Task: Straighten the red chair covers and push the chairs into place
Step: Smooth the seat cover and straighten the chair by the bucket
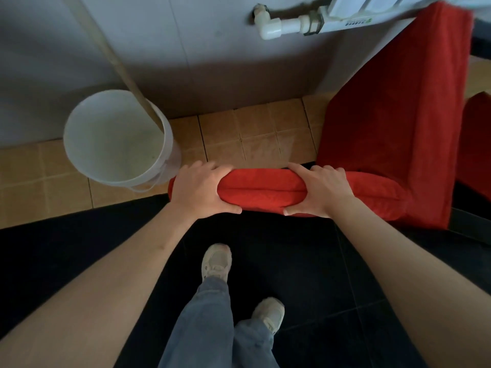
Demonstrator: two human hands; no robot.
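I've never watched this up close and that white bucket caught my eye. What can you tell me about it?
The white bucket stands upright on the tan tiled floor by the grey wall, left of the red-covered chair. It looks like plastic, round and open-topped, with a thin handle hanging down at its near side. Its pale inside looks slightly speckled; whether it holds anything is unclear. A long pale stick leans across its rim. Neither hand touches it.

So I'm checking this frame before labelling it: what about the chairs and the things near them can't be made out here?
Head view only:
- Chair legs and seat: hidden below its red-covered top edge, gripped by the left hand and right hand.
- Second red chair: cut off by the right edge.
- Radiator: cut off by the top edge; its label is too small to read.
- Pole in the white bucket: its upper end leaves the frame.
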